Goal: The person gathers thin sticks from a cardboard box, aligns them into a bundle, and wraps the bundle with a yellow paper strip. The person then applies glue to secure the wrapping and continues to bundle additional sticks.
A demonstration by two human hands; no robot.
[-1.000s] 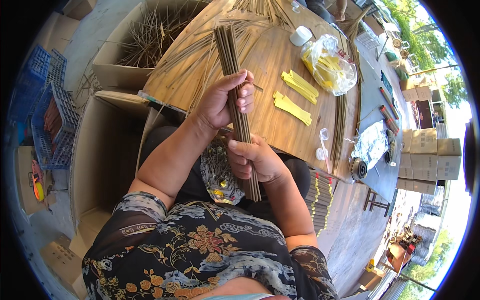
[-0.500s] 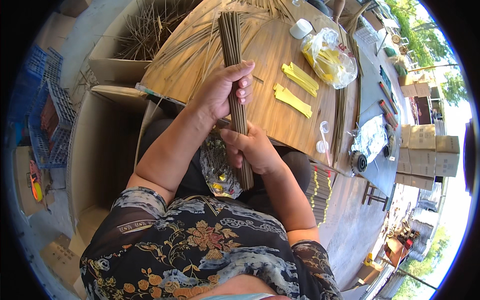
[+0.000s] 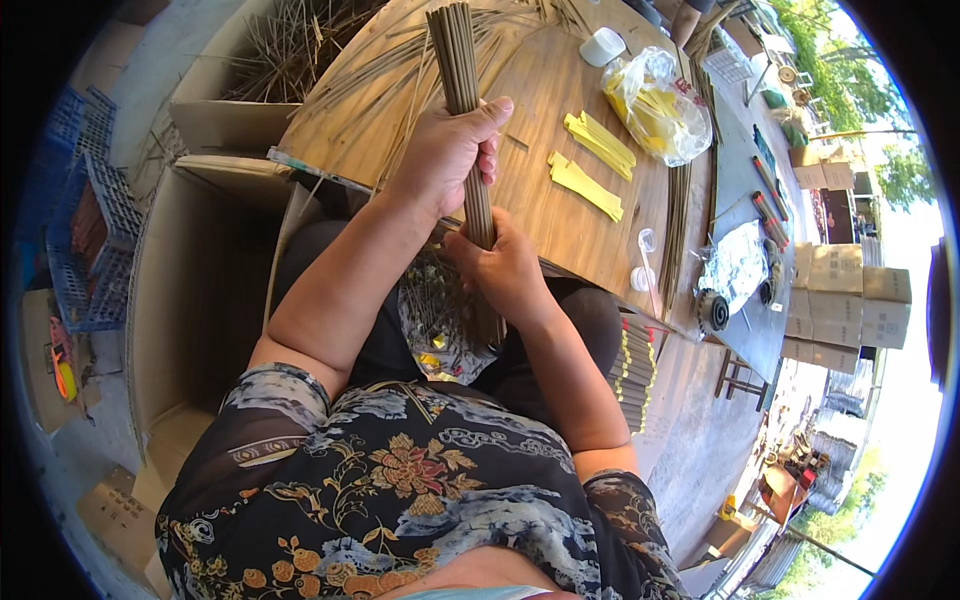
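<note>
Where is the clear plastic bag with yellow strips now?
In the head view, the plastic bag lies on the wooden table, upper right, beside the white cup.

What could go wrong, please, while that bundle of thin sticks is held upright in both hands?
1. The bundle of sticks is gripped only by the left hand and right hand; no tie shows, so sticks may slip out and scatter.
2. Its long top could sag or snap.
3. Dropped sticks may mix with the loose sticks on the table.

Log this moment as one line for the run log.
left hand: grips stick bundle upper part | right hand: grips bundle lower down | bundle: upright over table edge | yellow strips: on table
</note>
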